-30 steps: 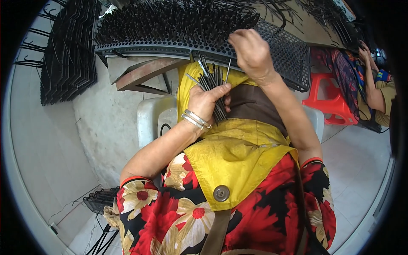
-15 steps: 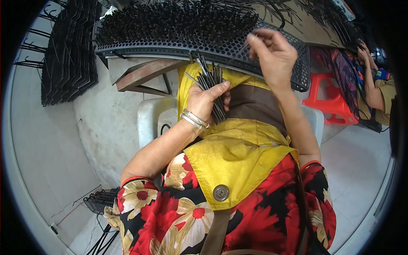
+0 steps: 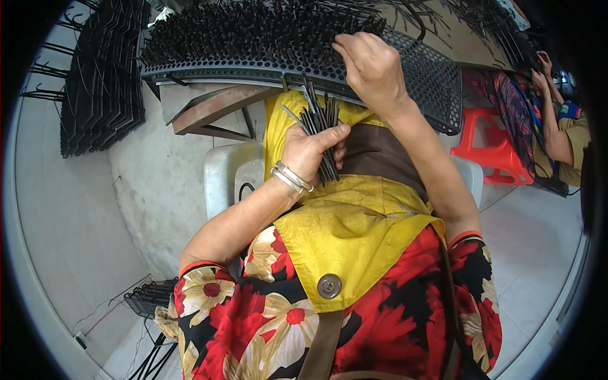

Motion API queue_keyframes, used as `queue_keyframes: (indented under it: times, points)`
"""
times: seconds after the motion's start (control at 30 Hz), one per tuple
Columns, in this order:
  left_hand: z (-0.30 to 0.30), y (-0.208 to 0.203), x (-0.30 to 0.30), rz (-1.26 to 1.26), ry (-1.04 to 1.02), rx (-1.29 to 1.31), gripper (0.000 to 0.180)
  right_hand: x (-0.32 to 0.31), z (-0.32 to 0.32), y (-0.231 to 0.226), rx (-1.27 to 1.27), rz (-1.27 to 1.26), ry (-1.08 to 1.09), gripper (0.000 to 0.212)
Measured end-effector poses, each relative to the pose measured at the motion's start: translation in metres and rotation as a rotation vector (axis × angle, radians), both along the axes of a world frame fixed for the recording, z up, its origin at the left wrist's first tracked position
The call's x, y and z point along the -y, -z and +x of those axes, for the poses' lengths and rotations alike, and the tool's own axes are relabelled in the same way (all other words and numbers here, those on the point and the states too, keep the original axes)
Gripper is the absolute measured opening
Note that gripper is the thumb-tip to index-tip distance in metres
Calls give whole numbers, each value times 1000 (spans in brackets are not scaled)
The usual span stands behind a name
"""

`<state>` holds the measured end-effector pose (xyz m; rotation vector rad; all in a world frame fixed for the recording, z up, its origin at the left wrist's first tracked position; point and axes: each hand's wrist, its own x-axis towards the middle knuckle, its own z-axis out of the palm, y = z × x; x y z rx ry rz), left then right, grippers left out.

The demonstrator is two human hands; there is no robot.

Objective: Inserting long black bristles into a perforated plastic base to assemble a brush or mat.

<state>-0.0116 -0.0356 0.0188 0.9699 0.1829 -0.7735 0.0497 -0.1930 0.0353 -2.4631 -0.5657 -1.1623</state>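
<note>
My left hand is closed around a bundle of thin dark rods, held above my lap with their ends fanned upward. Over the front part of the perforated black tray, my right hand has its fingertips pinched together. They are at the right edge of a dense crowd of upright dark rods standing in the tray's holes. Whatever the pinch holds, if anything, is hidden by the fingers.
A brown metal frame supports the tray. Stacked black racks hang at the left wall. On the right are a red stool and another person's arm. A yellow apron covers my lap; loose rods lie beyond the tray.
My right hand has moved left, from over the bare holes to the edge of the standing rods, its fingers closing together. My left hand stays nearly still with its bundle.
</note>
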Motion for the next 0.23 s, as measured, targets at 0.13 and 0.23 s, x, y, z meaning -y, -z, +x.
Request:
queue_keyframes:
  times: [0.13, 0.23]
  points:
    - [1, 1, 0, -3, 30, 22, 13, -3, 8, -20, -172, -134, 39, 8]
    - [1, 1, -1, -11, 55, 48, 13, 0, 8, -23, -325, -276, 111, 6]
